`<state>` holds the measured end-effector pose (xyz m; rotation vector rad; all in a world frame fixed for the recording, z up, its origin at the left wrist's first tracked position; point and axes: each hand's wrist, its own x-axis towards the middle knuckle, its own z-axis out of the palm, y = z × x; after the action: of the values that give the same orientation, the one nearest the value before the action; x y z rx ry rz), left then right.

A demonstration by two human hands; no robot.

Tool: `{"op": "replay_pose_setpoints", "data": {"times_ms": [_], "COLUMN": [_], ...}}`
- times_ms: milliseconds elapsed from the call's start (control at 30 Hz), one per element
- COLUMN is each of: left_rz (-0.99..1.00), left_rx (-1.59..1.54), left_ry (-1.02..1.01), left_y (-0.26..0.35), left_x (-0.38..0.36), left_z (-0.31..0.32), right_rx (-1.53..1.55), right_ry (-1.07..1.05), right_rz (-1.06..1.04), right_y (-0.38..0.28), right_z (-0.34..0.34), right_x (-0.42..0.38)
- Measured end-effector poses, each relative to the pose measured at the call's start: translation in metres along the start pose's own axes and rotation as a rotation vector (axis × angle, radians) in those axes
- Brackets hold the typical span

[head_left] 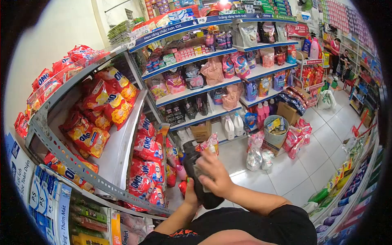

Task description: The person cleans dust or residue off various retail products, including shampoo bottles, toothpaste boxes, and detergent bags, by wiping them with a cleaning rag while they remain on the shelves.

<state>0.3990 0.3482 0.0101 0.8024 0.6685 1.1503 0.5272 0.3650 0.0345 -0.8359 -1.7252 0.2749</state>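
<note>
A dark bottle-like item (192, 160) is held upright but tilted in front of the chest. My left hand (190, 192) grips its lower left side. My right hand (215, 173) lies against its right side with a greyish cloth-like piece (203, 173) under the palm; the fingers are slightly blurred. Just left of the item stand shelves of red OMO bags (143, 177), and a pink bottle (181, 172) shows close to my left hand.
An upper shelf (122, 163) at left holds more OMO bags (87, 136). Ahead, a shelf unit (200, 94) carries pouches and bottles. On the tiled floor (294, 175) are a bucket (274, 136), a cardboard box (288, 113) and plastic-wrapped bags (254, 157). Two people (335, 53) are far right.
</note>
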Motion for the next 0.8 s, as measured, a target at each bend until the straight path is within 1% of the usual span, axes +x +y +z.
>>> {"op": "replay_pose_setpoints", "data": {"times_ms": [33,100,133,233,267,300,367,400,433,500,533,567,600,633,667,700,767,800], "left_rz": [0.010,-0.059,-0.149,-0.037,0.013,-0.108,-0.088,-0.075,-0.060,-0.232,-0.411,-0.584,-0.489,-0.429,-0.407,-0.384,-0.344,-0.318], "left_rx": [0.026,-0.130,-0.276,-0.295,-0.217,-0.331,-0.166,-0.087,-0.011,-0.172,-0.409,-0.644,-0.476,-0.345,-0.262,-0.193,-0.076,-0.012], "left_ry": [0.032,-0.035,-0.063,0.005,0.090,0.036,0.117,0.156,0.192,-0.016,-0.267,-0.524,-0.316,-0.189,-0.121,-0.075,-0.020,0.002], "left_y": [0.011,0.006,0.006,0.002,-0.002,-0.009,-0.020,-0.025,-0.028,-0.040,-0.058,-0.066,-0.057,-0.049,-0.047,-0.044,-0.039,-0.035], "left_x": [-0.002,0.016,0.025,0.054,0.058,0.056,0.039,0.027,0.017,0.016,0.023,0.026,0.024,0.024,0.023,0.025,0.027,0.029], "left_z": [0.014,-0.015,-0.032,-0.067,-0.064,-0.064,-0.036,-0.016,0.001,-0.007,-0.034,-0.050,-0.043,-0.038,-0.040,-0.041,-0.043,-0.041], "right_rx": [-0.044,-0.131,-0.163,-0.172,-0.179,-0.123,-0.014,0.096,0.012,-0.154,-0.190,-0.185,-0.179,-0.172,-0.083,-0.072,-0.069,-0.106], "right_ry": [-0.080,-0.244,-0.263,-0.330,-0.353,-0.337,-0.310,-0.285,-0.227,-0.120,-0.096,-0.153,-0.208,-0.263,-0.328,-0.400,-0.406,-0.402], "right_rz": [-0.056,-0.163,-0.205,-0.386,-0.353,-0.307,-0.215,-0.101,-0.064,0.009,0.042,0.047,0.052,0.059,-0.022,-0.080,-0.152,-0.193], "right_y": [-0.002,-0.009,-0.014,-0.013,-0.010,-0.006,0.004,0.011,0.016,0.023,0.023,0.022,0.018,0.015,0.014,0.011,-0.013,-0.012], "right_z": [0.001,0.005,0.008,0.011,0.011,0.010,0.006,0.005,-0.002,-0.014,-0.013,-0.011,-0.007,-0.002,0.006,0.013,0.011,0.011], "right_x": [-0.002,-0.012,-0.020,-0.027,-0.027,-0.023,-0.012,-0.005,0.004,0.014,0.013,0.010,0.004,-0.004,-0.015,-0.026,-0.033,-0.030]}}
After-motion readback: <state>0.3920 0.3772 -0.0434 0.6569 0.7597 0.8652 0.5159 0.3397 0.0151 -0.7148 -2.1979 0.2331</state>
